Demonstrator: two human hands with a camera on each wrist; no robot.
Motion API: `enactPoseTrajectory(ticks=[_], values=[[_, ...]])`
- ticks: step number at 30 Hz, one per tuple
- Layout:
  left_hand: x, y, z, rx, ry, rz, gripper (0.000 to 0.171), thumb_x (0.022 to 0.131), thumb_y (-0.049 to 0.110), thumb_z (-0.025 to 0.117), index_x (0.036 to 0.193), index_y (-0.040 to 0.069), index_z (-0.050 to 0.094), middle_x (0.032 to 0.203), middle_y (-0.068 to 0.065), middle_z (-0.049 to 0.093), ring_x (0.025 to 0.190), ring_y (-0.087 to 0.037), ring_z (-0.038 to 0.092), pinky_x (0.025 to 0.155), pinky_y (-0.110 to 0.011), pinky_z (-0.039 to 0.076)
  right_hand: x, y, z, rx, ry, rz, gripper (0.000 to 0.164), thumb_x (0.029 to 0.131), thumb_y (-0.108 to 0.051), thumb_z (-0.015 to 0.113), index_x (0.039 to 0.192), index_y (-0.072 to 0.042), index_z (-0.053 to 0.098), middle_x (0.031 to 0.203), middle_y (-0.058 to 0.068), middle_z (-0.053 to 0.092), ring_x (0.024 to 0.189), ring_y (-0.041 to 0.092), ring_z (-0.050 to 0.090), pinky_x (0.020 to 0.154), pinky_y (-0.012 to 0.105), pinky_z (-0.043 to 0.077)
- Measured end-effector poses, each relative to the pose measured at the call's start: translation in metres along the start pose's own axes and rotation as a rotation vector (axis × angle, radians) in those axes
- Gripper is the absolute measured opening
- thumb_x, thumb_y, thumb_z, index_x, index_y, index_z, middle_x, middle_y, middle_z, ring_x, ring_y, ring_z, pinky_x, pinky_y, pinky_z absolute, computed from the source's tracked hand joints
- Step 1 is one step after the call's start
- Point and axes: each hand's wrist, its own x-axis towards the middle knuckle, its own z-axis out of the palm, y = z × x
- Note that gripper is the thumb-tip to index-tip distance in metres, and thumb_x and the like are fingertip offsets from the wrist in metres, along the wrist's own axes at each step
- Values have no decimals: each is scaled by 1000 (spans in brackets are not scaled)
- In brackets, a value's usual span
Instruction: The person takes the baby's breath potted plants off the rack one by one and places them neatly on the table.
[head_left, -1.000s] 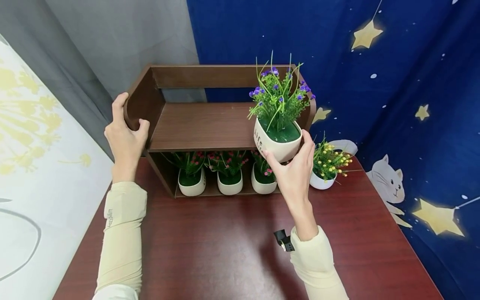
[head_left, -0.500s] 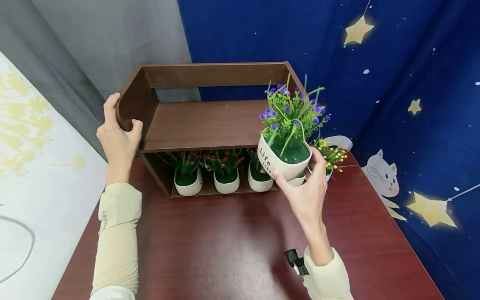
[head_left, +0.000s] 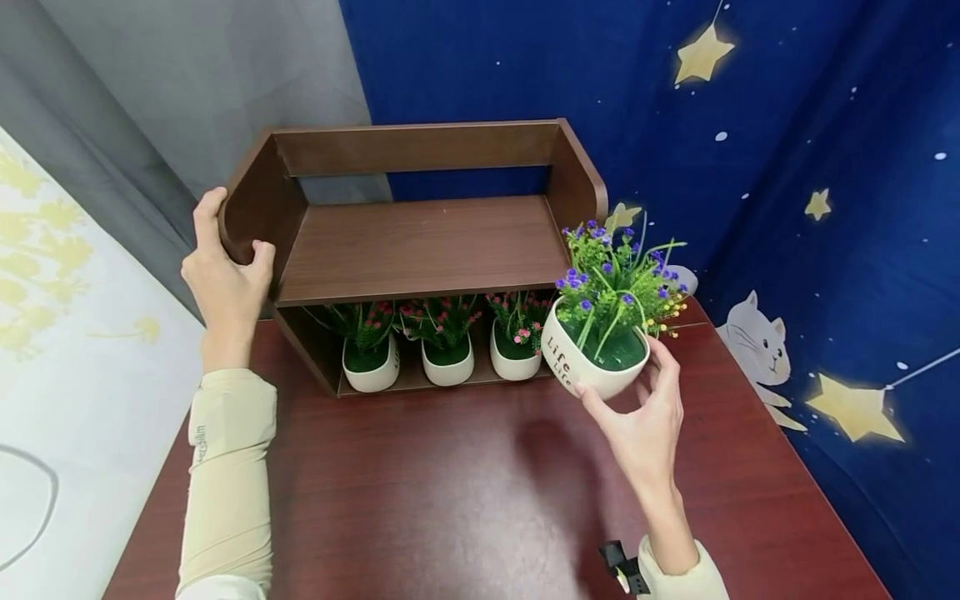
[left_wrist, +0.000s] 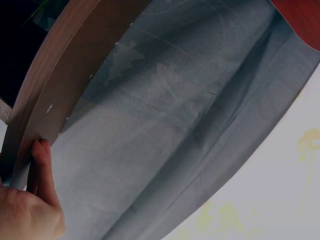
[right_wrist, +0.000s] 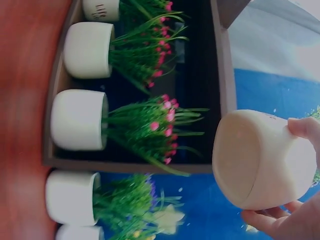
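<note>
We're watching the right hand [head_left: 645, 417] pinch the white "Life" pot [head_left: 596, 368], thumb beside the lettering, fingers round its right side, base clear of the tabletop [head_left: 450, 500]! Purple-flowered greenery [head_left: 611, 287] rises straight above that grip, and just behind it we catch a yellow-flowered plant [head_left: 664, 314] peeking out. Across on the far left, we have the left hand [head_left: 228, 283] gripping the front edge of the brown two-tier shelf's [head_left: 420, 250] side panel, thumb inside, fingers outside. Between the two grips, on the lower tier, we count three pink-flowered potted plants [head_left: 447, 367] in a row. From the right wrist we see the held pot's underside, and lower than that grip, just outside the shelf's end, another purple-flowered potted plant [right_wrist: 74, 197] stands. Behind both grips, we've got a starry blue curtain [head_left: 465, 71].
</note>
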Motion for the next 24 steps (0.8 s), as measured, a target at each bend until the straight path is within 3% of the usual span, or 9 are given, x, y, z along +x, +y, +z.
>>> enactPoseTrajectory(ticks=[7, 16, 21, 24], values=[[1, -1, 1, 1, 5, 5, 51, 82, 18, 56, 132, 25, 48, 111, -1, 65, 66, -35, 54, 64, -24, 34, -12, 42, -20, -18, 21, 40, 88, 58, -1, 85, 133, -7, 41, 132, -2, 48, 115, 13, 50, 89, 20, 41], [2, -3, 1, 6, 9, 11, 51, 82, 18, 56, 131, 25, 48, 108, -3, 66, 62, -33, 52, 63, -19, 31, -21, 77, -40, -134, 96, 129, 87, 56, -3, 86, 131, -9, 43, 128, -1, 51, 110, 8, 51, 87, 18, 42], [1, -3, 1, 9, 0, 9, 51, 82, 18, 56, 131, 26, 48, 110, -2, 66, 64, -34, 54, 64, -18, 30, -20, 95, -53, -187, 141, 169, 86, 56, -4, 86, 131, -11, 44, 127, -2, 51, 108, 7, 51, 87, 19, 42], [0, -3, 1, 19, 2, 20, 51, 82, 16, 56, 132, 24, 48, 108, -5, 66, 60, -30, 48, 61, -20, 30, -16, 107, -63, -216, 176, 194, 85, 58, -5, 85, 131, -14, 44, 125, 0, 51, 106, 7, 51, 86, 19, 42]])
